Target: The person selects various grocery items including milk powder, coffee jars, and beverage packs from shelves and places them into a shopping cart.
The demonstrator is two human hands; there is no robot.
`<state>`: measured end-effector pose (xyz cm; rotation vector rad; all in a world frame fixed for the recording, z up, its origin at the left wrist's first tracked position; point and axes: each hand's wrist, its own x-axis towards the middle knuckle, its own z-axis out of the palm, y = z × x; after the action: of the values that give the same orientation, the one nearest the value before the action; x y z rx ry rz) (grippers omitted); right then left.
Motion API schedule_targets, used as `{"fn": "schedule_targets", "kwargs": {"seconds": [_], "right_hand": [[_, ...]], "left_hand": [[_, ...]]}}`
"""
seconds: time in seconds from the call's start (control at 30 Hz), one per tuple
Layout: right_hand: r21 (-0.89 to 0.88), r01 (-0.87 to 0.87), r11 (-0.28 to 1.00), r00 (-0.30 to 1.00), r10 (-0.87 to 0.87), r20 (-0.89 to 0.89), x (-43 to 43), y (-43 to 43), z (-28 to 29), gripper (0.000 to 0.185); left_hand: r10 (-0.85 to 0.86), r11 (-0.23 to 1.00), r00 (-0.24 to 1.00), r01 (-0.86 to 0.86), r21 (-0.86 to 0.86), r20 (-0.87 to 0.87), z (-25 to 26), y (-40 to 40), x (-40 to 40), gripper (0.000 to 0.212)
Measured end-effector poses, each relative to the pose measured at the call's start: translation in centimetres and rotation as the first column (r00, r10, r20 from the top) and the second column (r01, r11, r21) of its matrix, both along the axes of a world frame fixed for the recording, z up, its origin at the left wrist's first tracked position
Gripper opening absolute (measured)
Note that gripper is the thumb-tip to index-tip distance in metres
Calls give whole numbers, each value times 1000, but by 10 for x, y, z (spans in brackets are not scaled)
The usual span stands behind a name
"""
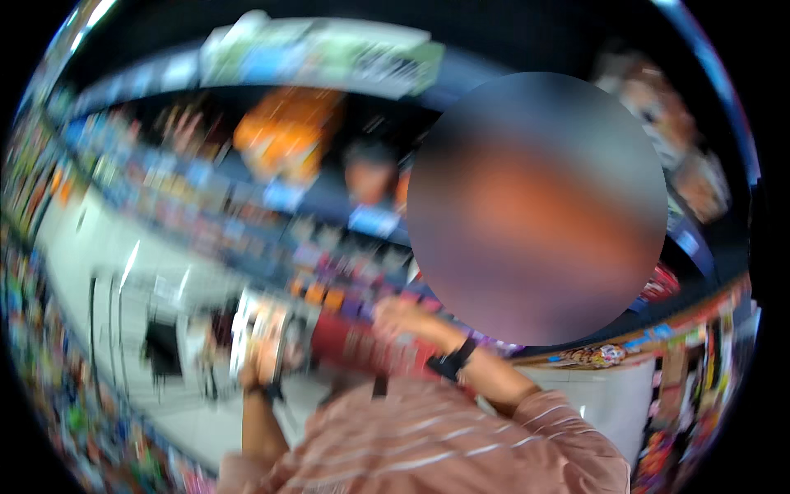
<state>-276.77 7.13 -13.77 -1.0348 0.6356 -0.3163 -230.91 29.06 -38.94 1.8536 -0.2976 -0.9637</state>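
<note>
The whole view is motion-blurred. My left hand (262, 364) grips a white, box-like thing (253, 330) with printed pictures, whose exact kind cannot be told. Beside it, a red box or bin (364, 346) with pale writing lies in front of my body. My right hand (401, 318) reaches over the far edge of the red thing, near small purple and orange packets (333, 299) on a shelf; the blur hides whether it holds anything. A dark watch (453, 361) is on my right wrist.
Shelves with small goods (203, 228) run across the view. Orange packs (287, 139) stand on an upper shelf below a green and white sign (321, 58). More stocked shelves (80, 395) line the left, beyond a pale tiled floor (129, 259). A round blurred patch covers the right.
</note>
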Motion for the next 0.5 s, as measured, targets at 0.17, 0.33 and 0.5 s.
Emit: {"fn": "schedule_targets", "kwargs": {"seconds": [0.17,0.33,0.5], "right_hand": [[-283,-40,958,992,4,-128,-44,-18,134,53],[-678,300,671,950,-275,149,-151,14,308,41],[-878,451,162,757,-590,280,-259,18,413,42]], "left_hand": [[124,971,982,-150,189,142,106,-59,-19,56],[-116,839,941,263,-475,317,389,-128,-146,54],[-290,430,699,706,-563,654,562,-175,-250,51]]}}
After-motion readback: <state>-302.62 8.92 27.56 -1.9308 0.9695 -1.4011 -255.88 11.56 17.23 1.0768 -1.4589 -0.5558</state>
